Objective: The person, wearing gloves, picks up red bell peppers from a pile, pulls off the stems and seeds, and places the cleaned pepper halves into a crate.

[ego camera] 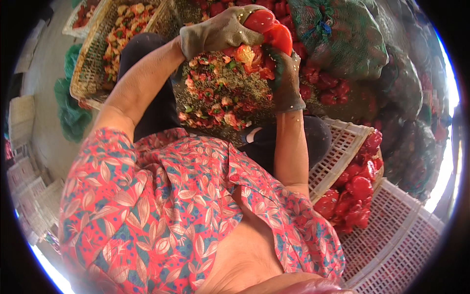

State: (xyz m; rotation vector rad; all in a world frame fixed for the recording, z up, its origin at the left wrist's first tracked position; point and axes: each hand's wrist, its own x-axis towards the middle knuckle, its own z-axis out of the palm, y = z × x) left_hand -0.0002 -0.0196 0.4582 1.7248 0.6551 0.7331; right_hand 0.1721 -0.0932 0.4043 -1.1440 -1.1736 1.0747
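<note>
A red bell pepper point(281, 39), broken open, is held between both my gloved hands. My left hand point(224, 31) grips its upper left part, fingers curled over the glossy skin. From below and to the right, my right hand point(286, 79) holds the other side, its thumb hidden behind the flesh. A pale seed core point(245, 55) with torn red flesh shows just under the left fingers; whether it is still attached I cannot tell. Both gloves carry loose seeds. Beneath the hands, a heap of pepper cores and scraps point(220, 95) covers the floor among scattered seeds.
A plastic crate point(82, 79) with pepper cores stands at left, beside green netting point(69, 110). Whole red peppers point(332, 88) lie near a full green mesh sack point(337, 40). At lower right, a white crate point(339, 137) holds red peppers point(352, 194), next to another white crate point(394, 224).
</note>
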